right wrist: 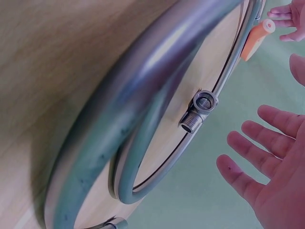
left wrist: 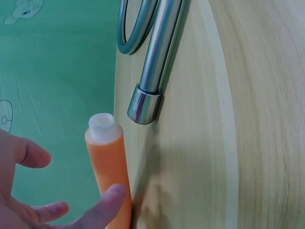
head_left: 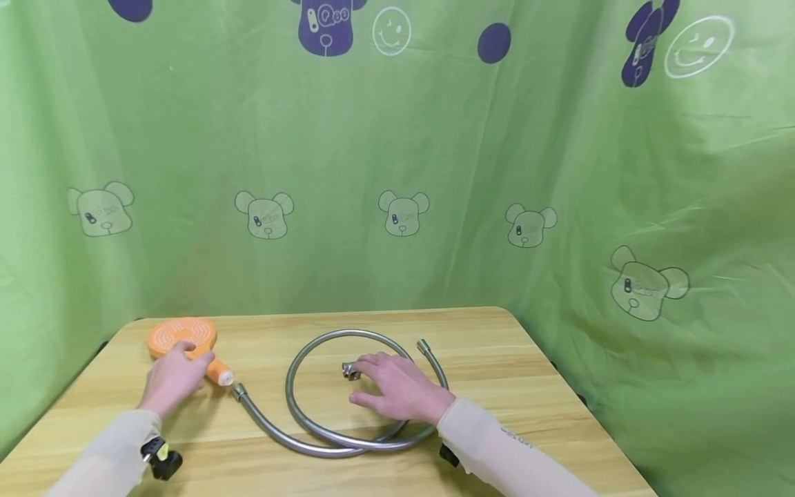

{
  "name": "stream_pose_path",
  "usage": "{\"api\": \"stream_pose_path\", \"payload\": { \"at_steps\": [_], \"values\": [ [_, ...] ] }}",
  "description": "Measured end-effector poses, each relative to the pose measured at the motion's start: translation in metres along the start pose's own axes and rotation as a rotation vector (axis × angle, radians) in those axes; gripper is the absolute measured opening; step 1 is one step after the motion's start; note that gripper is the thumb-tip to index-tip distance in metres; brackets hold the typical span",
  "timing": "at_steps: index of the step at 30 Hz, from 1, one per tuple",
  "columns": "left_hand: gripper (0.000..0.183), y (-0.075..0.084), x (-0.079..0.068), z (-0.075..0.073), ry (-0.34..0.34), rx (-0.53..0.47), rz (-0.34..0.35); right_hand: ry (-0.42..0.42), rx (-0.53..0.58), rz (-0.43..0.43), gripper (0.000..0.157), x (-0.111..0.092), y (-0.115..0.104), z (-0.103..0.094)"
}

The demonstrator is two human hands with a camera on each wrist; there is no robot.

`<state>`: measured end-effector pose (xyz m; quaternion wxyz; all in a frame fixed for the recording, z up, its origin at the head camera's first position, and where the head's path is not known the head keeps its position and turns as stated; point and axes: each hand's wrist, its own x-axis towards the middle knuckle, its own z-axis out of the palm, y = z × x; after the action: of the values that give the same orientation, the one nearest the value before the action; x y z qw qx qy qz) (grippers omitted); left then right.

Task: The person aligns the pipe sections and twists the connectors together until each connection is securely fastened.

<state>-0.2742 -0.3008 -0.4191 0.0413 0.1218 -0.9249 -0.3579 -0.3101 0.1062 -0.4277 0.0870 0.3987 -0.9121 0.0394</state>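
An orange shower head [head_left: 201,336] lies at the table's left, spray face up, its white-tipped handle [left wrist: 106,162] pointing toward the hose. Over it is my left hand [head_left: 177,379], fingers spread and loose; whether they touch it I cannot tell. A silver shower hose [head_left: 292,443] lies looped in the middle, one metal end [left wrist: 145,106] just short of the handle. Inside the loop sits a small threaded metal fitting [right wrist: 202,107]. My right hand [head_left: 400,388] hovers over the loop beside that fitting, palm down and fingers extended, holding nothing.
The wooden table [head_left: 528,442] has its back edge near a green curtain [head_left: 348,269] printed with bear heads. The hose's other end [head_left: 424,346] points to the back right. Curtain also runs along both sides.
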Motion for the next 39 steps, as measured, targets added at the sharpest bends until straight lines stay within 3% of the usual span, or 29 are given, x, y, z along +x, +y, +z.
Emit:
{"api": "stream_pose_path", "payload": {
  "at_steps": [4,16,29,39],
  "values": [
    [0.083,-0.007,0.005,0.001,-0.035,-0.055,-0.031,-0.008,-0.002,0.004,0.065,0.001,-0.001,0.0],
    [0.084,-0.03,0.015,0.013,-0.128,-0.341,-0.091,-0.009,-0.007,-0.006,0.064,0.001,-0.003,0.004],
    [0.087,-0.036,0.028,0.019,-0.156,-0.647,-0.121,-0.001,-0.006,-0.012,0.064,0.007,-0.004,0.003],
    [0.091,-0.027,0.031,0.02,-0.174,-0.763,-0.15,0.006,-0.027,-0.022,0.069,0.006,-0.005,0.001]
  ]
}}
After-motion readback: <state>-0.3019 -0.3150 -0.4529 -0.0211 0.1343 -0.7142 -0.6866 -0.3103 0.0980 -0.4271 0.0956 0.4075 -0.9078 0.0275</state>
